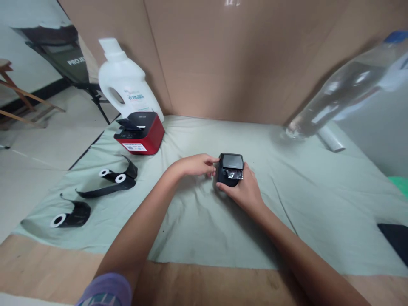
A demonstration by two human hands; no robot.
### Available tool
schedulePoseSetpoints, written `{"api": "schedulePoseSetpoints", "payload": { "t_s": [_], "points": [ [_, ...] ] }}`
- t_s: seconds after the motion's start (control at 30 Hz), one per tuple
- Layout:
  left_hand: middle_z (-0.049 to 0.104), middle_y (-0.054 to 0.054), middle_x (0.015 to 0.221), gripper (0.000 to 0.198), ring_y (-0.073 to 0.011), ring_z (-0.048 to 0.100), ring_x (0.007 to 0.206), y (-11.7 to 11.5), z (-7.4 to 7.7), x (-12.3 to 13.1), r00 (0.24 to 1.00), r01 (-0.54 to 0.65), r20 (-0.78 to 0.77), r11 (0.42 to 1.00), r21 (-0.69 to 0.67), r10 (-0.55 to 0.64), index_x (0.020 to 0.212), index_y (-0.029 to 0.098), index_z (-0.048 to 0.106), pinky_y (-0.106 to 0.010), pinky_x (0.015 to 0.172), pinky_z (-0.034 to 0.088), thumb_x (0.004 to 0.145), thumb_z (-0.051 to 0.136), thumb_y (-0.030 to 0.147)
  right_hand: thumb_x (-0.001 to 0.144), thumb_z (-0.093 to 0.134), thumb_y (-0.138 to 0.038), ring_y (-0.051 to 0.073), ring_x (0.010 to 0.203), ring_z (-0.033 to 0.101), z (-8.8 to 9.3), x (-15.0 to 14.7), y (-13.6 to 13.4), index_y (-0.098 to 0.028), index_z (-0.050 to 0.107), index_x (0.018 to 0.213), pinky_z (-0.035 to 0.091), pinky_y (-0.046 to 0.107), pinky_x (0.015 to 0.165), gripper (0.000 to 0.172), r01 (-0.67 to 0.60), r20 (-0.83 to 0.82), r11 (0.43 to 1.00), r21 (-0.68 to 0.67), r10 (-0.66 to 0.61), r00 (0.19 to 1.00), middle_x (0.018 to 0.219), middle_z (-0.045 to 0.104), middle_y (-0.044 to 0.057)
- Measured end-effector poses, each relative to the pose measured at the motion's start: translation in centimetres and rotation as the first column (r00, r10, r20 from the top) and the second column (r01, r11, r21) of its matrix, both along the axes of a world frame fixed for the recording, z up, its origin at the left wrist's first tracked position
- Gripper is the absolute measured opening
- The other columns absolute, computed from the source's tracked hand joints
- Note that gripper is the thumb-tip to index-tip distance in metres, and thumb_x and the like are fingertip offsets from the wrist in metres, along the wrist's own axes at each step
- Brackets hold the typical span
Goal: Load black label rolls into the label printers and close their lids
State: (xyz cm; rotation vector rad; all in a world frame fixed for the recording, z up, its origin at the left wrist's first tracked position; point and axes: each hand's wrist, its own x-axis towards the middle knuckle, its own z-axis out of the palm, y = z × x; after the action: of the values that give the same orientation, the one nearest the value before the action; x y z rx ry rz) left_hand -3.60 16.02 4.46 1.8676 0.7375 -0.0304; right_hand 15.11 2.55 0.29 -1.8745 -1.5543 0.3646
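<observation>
Item: small black printer [230, 170], lid raised, on the green cloth [302, 204] mid-bench.
Right hand [244, 191]: fingers wrapped around its near right side.
Left hand [194, 165]: fingers close together against its left edge; whether they pinch it, cannot tell.
Step, as judged: steadying the unit while its open compartment is worked; further handling calls for a firm hold.
Room: open cloth toward the near edge and right.
Left edge: red printer [140, 132], white jug [126, 83], black strips [108, 182].
Far right corner: clear bottle [344, 93].
</observation>
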Motion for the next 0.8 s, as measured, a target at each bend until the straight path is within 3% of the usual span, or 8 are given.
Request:
{"api": "schedulePoseSetpoints", "payload": {
  "t_s": [0.13, 0.4, 0.8],
  "points": [
    [0.073, -0.004, 0.089, 0.051, -0.0181, 0.066, 0.083, 0.05, -0.40, 0.13, 1.000, 0.002, 0.028, 1.000, 0.027, -0.003, 0.134, 0.021, 0.067, -0.026, 0.072, 0.046, 0.085, 0.056, 0.028, 0.062, 0.079, -0.062, 0.040, 0.116, 0.061, -0.30, -0.30, -0.01, -0.016, 0.048, 0.135, 0.051, 0.051, 0.093, 0.092, 0.041, -0.027, 0.999, -0.004, -0.041, 0.999, 0.123, 0.065, 0.021],
    [0.074, -0.004, 0.089, 0.041, -0.0167, 0.063, 0.076, -0.49, 0.19, 0.51, 0.998, -0.057, 0.002, 0.998, 0.036, 0.057, 0.118, 0.019, 0.074, -0.026, 0.068, 0.045, 0.084, 0.051, 0.026, 0.063, 0.078, -0.058, 0.037, 0.107, 0.064, -0.43, -0.09, 0.03, -0.019, 0.052, 0.126, 0.052, 0.050, 0.089, 0.078, -0.005, -0.052, 0.997, 0.072, 0.009, 0.999, 0.115, 0.067, 0.016],
    [0.074, -0.005, 0.086, 0.054, -0.0175, 0.063, 0.075, -0.50, 0.36, 0.60, 0.991, -0.134, 0.002, 0.990, -0.039, 0.135, 0.139, 0.016, 0.064, -0.028, 0.068, 0.045, 0.088, 0.052, 0.029, 0.066, 0.077, -0.058, 0.039, 0.110, 0.063, -0.95, 0.06, 0.07, -0.019, 0.052, 0.131, 0.052, 0.052, 0.090, 0.079, -0.016, -0.039, 0.992, 0.123, 0.021, 0.999, 0.121, 0.067, 0.018]
  ]
}}
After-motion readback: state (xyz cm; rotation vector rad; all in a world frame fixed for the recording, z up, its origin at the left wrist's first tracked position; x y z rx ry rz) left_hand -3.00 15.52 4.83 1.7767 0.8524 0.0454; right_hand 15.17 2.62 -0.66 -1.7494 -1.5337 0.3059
